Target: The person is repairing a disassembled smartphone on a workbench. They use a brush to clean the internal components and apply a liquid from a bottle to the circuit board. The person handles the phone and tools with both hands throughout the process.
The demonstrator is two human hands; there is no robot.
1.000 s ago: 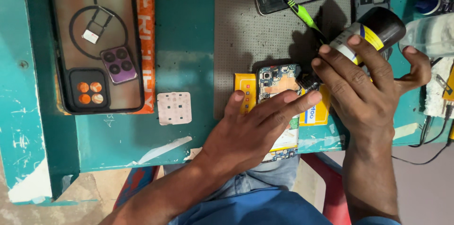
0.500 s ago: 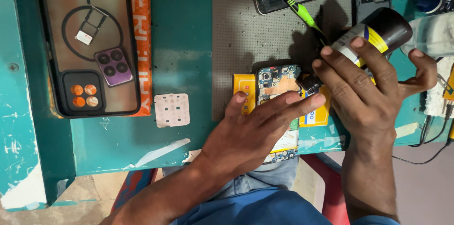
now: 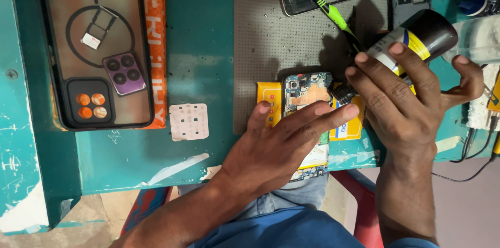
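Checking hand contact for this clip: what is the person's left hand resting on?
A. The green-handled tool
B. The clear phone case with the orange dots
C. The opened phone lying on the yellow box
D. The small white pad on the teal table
C: the left hand lies flat with fingers spread over the opened phone, whose bare circuit board shows above the fingertips on the yellow box.

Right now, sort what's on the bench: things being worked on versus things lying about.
In use:
left hand pressing opened phone
right hand holding black-capped bottle

Lying about:
phone case
purple camera piece
white perforated pad
green-handled tool
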